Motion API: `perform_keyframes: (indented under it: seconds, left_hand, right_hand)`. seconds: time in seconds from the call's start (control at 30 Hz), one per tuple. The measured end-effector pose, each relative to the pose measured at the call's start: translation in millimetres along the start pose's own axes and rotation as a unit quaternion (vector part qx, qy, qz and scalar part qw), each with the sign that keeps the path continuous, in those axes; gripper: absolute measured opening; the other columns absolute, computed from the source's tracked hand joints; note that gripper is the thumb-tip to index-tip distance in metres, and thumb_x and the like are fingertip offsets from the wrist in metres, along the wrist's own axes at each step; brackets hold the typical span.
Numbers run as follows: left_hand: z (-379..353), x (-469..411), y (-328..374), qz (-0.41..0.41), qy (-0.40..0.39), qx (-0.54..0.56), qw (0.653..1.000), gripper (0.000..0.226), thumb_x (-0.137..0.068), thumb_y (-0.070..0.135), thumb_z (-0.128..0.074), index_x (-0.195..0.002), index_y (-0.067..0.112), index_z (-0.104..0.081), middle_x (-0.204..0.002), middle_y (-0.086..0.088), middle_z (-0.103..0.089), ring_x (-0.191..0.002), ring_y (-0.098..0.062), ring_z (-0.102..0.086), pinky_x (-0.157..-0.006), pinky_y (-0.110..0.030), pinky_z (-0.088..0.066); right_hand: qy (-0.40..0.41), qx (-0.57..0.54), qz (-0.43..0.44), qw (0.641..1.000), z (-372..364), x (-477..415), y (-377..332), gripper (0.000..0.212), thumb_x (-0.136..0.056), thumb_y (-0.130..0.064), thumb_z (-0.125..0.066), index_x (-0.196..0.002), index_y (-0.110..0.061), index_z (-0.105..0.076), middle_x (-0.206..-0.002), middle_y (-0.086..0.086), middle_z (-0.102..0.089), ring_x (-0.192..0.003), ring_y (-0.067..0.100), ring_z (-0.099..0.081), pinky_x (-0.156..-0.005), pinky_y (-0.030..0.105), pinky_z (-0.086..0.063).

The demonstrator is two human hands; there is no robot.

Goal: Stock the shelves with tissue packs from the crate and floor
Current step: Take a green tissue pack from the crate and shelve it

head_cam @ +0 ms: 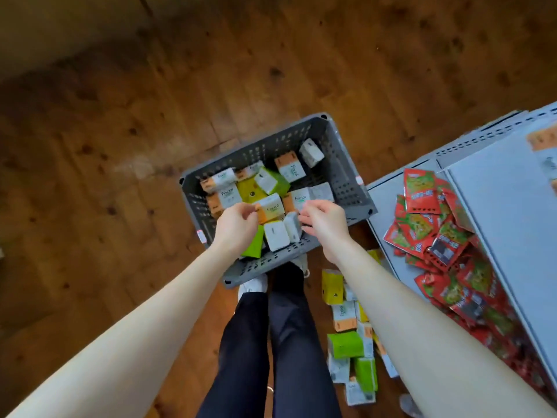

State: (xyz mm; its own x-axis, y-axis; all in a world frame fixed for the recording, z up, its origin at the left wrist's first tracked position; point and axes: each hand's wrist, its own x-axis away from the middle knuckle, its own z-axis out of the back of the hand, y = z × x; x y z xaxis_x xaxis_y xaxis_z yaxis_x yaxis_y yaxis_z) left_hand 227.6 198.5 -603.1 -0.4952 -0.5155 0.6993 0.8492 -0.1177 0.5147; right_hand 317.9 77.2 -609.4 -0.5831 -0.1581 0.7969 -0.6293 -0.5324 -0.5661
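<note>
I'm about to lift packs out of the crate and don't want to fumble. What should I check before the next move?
1. Packs available in the crate: ok, several lie loose inside.
2. Left hand grip on the orange-and-white pack: cannot tell; its fingers curl at the pack's edge.
3. Right hand grip: cannot tell; its fingers curl beside the white pack.
4. Room on the lower shelf: not ok, red snack packets are heaped over most of it.
5. Footing: not ok, floor packs lie strewn beside the right leg.
</note>
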Motion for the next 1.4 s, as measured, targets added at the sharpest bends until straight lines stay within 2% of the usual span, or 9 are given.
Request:
perform_keyframes:
  seconds: [0.13,0.27,0.43,0.47,0.5,0.73,0.93,1.17,1.4]
  left_hand:
    - [-38,-76,-40,0.045,0.013,0.005,0.999,0.033,-0.097,0.016,-0.042,-0.125,0.008,-0.056,-0.119,-0.005,-0.061,-0.088,-0.015,-0.052,-0.051,-0.007,-0.030]
    - [-76,-152,-83,0.075,0.033,0.030,0.996,0.034,-0.093,0.013,-0.045,-0.121,0.003,-0.059,-0.122,-0.013,-0.061,-0.110,-0.028,-0.058,-0.091,-0.031,-0.047]
    - [-114,-227,-119,0.099,0.032,0.035,0.994,0.036,-0.094,0.014,-0.042,-0.126,0.005,-0.055,-0.126,-0.012,-0.059,-0.108,-0.022,-0.056,-0.083,-0.024,-0.042]
    - [-120,-240,-121,0.097,0.036,0.042,0.994,0.036,-0.094,0.013,-0.043,-0.126,0.005,-0.055,-0.125,-0.013,-0.059,-0.110,-0.024,-0.056,-0.085,-0.027,-0.043]
    - [-127,-254,-123,0.096,0.039,0.052,0.993,0.036,-0.094,0.013,-0.043,-0.126,0.005,-0.055,-0.124,-0.014,-0.060,-0.111,-0.026,-0.056,-0.087,-0.029,-0.043]
    - [-165,-340,-114,0.128,0.038,0.133,0.982,0.059,-0.093,0.039,-0.048,-0.140,0.006,-0.036,-0.110,-0.009,-0.057,-0.096,-0.028,-0.056,-0.083,-0.032,-0.044]
    - [-177,-344,-99,0.146,0.058,0.155,0.975,0.047,-0.083,0.042,-0.065,-0.108,0.010,-0.041,-0.082,0.002,-0.045,-0.094,-0.023,-0.051,-0.076,-0.030,-0.041]
    - [-125,-274,-77,0.092,0.102,0.210,0.968,0.067,-0.081,0.016,-0.066,-0.137,0.009,-0.029,-0.118,-0.003,-0.043,-0.104,-0.017,-0.044,-0.079,-0.023,-0.036]
    - [-57,-167,-33,0.075,0.050,0.292,0.952,0.078,-0.074,0.019,-0.070,-0.141,0.012,-0.029,-0.124,-0.005,-0.054,-0.107,-0.022,-0.057,-0.086,-0.038,-0.050]
  right_hand:
    - [-0.018,0.024,-0.026,0.999,-31,-88,41,0.009,-0.094,-0.016,-0.048,-0.098,-0.014,-0.057,-0.100,0.009,-0.063,-0.099,0.023,-0.062,-0.094,0.043,-0.050]
    - [-0.022,0.045,-0.048,0.998,-53,-170,78,0.023,-0.093,-0.013,-0.048,-0.106,0.001,-0.060,-0.098,0.017,-0.064,-0.111,0.036,-0.057,-0.097,0.048,-0.046]
    - [-0.013,0.057,-0.051,0.997,-73,-265,114,0.034,-0.093,-0.015,-0.048,-0.113,0.011,-0.054,-0.101,0.023,-0.063,-0.120,0.038,-0.043,-0.088,0.042,-0.050]
    - [-0.011,0.045,-0.054,0.997,-77,-281,119,0.035,-0.093,-0.016,-0.048,-0.115,0.009,-0.055,-0.090,0.016,-0.062,-0.084,0.010,-0.040,-0.078,0.036,-0.049]
    - [-0.007,0.037,-0.059,0.998,-80,-296,122,0.033,-0.093,-0.018,-0.049,-0.115,0.004,-0.057,-0.088,0.008,-0.059,-0.085,0.022,-0.056,-0.073,0.032,-0.047]
    - [-0.022,0.050,-0.042,0.998,-102,-376,137,0.041,-0.097,-0.027,-0.041,-0.136,-0.013,-0.044,-0.126,0.005,-0.053,-0.115,0.022,-0.050,-0.094,0.030,-0.039]
    - [-0.034,0.044,-0.056,0.997,-113,-365,139,0.036,-0.098,-0.027,-0.036,-0.128,-0.013,-0.051,-0.123,0.003,-0.053,-0.110,0.020,-0.048,-0.091,0.028,-0.037]
    - [0.018,0.037,0.022,0.999,-90,-286,105,0.025,-0.095,-0.024,-0.047,-0.114,-0.015,-0.059,-0.103,-0.005,-0.054,-0.098,0.013,-0.050,-0.082,0.026,-0.038]
    - [0.059,-0.009,0.052,0.997,-59,-180,40,0.045,-0.092,-0.037,-0.052,-0.130,-0.014,-0.047,-0.134,0.005,-0.049,-0.123,0.023,-0.048,-0.100,0.039,-0.042]
